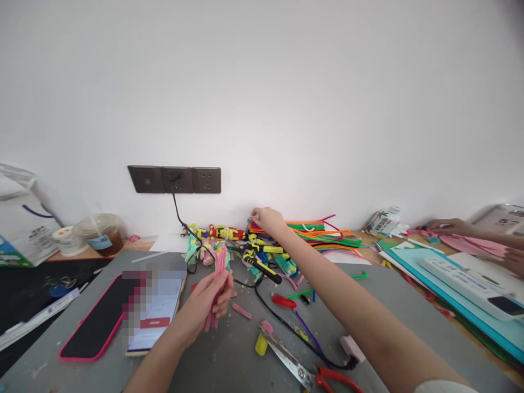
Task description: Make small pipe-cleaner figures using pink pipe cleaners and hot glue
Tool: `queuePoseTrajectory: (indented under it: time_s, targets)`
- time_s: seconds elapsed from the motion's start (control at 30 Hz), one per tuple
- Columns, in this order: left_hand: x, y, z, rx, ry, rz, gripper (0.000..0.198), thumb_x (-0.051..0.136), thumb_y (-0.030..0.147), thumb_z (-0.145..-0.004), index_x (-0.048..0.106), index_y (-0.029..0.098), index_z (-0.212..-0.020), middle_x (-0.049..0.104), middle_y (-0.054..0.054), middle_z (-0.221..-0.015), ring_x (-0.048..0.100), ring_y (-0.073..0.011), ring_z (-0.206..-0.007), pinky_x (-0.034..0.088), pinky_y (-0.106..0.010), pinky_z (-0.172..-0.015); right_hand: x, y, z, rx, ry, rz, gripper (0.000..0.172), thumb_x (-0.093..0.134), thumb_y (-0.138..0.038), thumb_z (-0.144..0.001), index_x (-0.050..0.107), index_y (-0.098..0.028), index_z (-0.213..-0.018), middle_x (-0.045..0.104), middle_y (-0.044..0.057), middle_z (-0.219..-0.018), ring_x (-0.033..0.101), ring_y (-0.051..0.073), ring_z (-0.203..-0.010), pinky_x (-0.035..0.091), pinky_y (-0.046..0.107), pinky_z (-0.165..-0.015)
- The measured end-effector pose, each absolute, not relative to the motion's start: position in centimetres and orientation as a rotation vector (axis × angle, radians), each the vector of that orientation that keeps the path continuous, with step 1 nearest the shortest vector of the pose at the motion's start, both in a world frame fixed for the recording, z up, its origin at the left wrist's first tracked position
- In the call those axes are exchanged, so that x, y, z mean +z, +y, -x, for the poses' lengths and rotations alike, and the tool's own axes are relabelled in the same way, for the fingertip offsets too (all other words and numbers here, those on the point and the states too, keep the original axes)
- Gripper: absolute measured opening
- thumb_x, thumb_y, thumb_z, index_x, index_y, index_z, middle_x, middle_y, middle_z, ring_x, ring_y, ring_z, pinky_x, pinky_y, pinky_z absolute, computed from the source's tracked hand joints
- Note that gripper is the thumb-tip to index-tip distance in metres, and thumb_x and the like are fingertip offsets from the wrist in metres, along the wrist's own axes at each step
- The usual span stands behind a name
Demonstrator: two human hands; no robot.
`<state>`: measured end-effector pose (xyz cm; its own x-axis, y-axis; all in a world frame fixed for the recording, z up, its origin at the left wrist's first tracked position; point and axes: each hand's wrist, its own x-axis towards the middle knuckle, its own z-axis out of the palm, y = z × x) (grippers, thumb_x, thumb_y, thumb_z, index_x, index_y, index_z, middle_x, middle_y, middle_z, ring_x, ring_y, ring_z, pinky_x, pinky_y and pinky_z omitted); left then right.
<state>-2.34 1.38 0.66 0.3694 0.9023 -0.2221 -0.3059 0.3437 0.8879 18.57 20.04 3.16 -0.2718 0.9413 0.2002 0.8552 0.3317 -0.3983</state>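
My left hand [213,295] is closed around an upright bunch of pink pipe cleaners [220,259] above the grey mat. My right hand [268,219] reaches to the wall, at the left end of a pile of orange, green and red pipe cleaners [323,233]. Its fingers are pinched together, and what they hold is too small to make out. Below it lie a tool with yellow and black handles [262,267] and a heap of colourful fuzzy pieces [204,254]. Red-handled scissors [298,371] lie open at the front, near a cut pink piece [242,311].
Two phones, one pink-cased [92,322] and one lit [153,322], lie left. A drink cup [104,237] stands behind them. A black cord [282,319] crosses the grey mat [229,365]. At right are folders [442,284], a bottle [383,221] and another person's hands [450,225].
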Motion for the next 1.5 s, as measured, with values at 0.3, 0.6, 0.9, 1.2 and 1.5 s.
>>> queuePoseTrajectory:
  time_s: [0.3,0.6,0.9,1.2,1.5]
  targets:
    - [0.7,1.2,2.5,0.918,0.833,-0.885,0.049,0.069,0.063,-0.079,0.052,0.018,-0.073,0.035,0.01,-0.052,0.021,-0.0042,-0.043,0.023,-0.018,-0.044,3.1,20.6,-18.3,0.197,-2.231,1.638,0.03,0.061,-0.032,-0.097,0.061,-0.02,-0.125,0.062,0.01,-0.128,0.065,0.024,-0.106,0.057,0.044,-0.089]
    - [0.9,1.3,2.3,0.924,0.848,-0.889,0.049,0.07,0.064,-0.078,0.052,0.018,-0.073,0.034,0.01,-0.052,0.02,-0.0045,-0.043,0.023,-0.019,-0.043,9.8,20.2,-19.2,-0.022,-1.952,1.386,0.022,0.043,-0.025,-0.103,0.064,-0.018,-0.107,0.072,0.011,-0.103,0.068,0.021,-0.089,0.051,0.034,-0.083]
    - [1.1,1.2,2.2,0.931,0.862,-0.897,0.051,0.073,0.064,-0.074,0.051,0.018,-0.071,0.033,0.011,-0.051,0.019,-0.0037,-0.043,0.021,-0.018,-0.043,12.4,20.2,-20.3,0.542,-2.169,1.394,0.019,0.059,-0.006,-0.089,0.056,-0.017,-0.074,0.073,0.005,-0.062,0.065,0.013,-0.048,0.049,0.022,-0.053]
    - [-0.1,2.8,3.6,1.381,1.231,-1.076,0.038,0.081,0.048,-0.07,0.069,0.016,-0.085,0.036,0.01,-0.047,0.028,-0.0058,-0.039,0.02,-0.02,-0.039,6.0,17.3,-16.6,0.628,-2.391,0.993,0.01,0.056,-0.013,-0.093,0.061,-0.017,-0.084,0.074,0.005,-0.079,0.068,0.015,-0.07,0.049,0.025,-0.066]
    - [-1.3,5.5,2.9,1.376,1.12,-1.176,0.064,0.079,0.036,-0.073,0.059,0.02,-0.131,0.074,-0.009,-0.108,0.05,-0.0055,-0.037,0.043,-0.024,-0.041,4.5,15.7,-13.4,0.5,-2.537,0.707,0.015,0.07,-0.009,-0.083,0.063,-0.018,-0.072,0.06,0.001,-0.08,0.057,0.015,-0.073,0.041,0.025,-0.07]
